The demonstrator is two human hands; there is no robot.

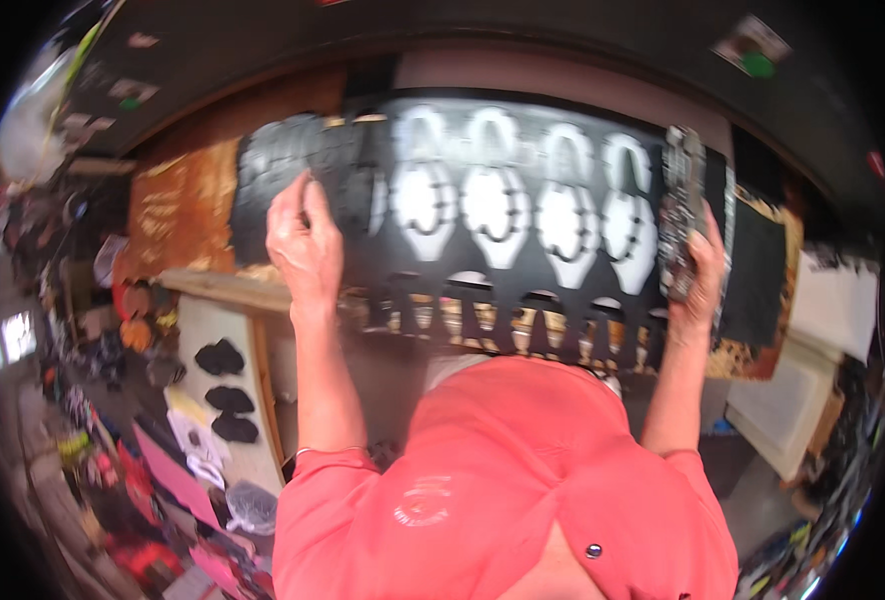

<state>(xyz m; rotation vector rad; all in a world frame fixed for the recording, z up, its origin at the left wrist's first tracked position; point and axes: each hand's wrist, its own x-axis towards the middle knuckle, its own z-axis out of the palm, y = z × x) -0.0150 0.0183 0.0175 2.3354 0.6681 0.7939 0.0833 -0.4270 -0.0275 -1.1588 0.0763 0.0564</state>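
My left hand (305, 240) is raised over the left part of the bench, its fingers pinched together. Whatever they may hold is too small or blurred to name. Just beyond it lies a pile of black cut pieces (263, 165). My right hand (701, 268) grips the side of a long, narrow metal cutting die (681, 200) at the right end of a black sheet (523, 275). Rows of shoe-upper-shaped openings run across this sheet, with a white surface (493, 208) showing through. Its near edge, also cut out, hangs past the bench front.
A dark machine beam (543, 30) spans the far side above the bench. A worn brown board (178, 215) lies at left. Below left, a pale side table (225, 345) bears several black cut pieces (231, 400). A white panel (788, 400) stands lower right.
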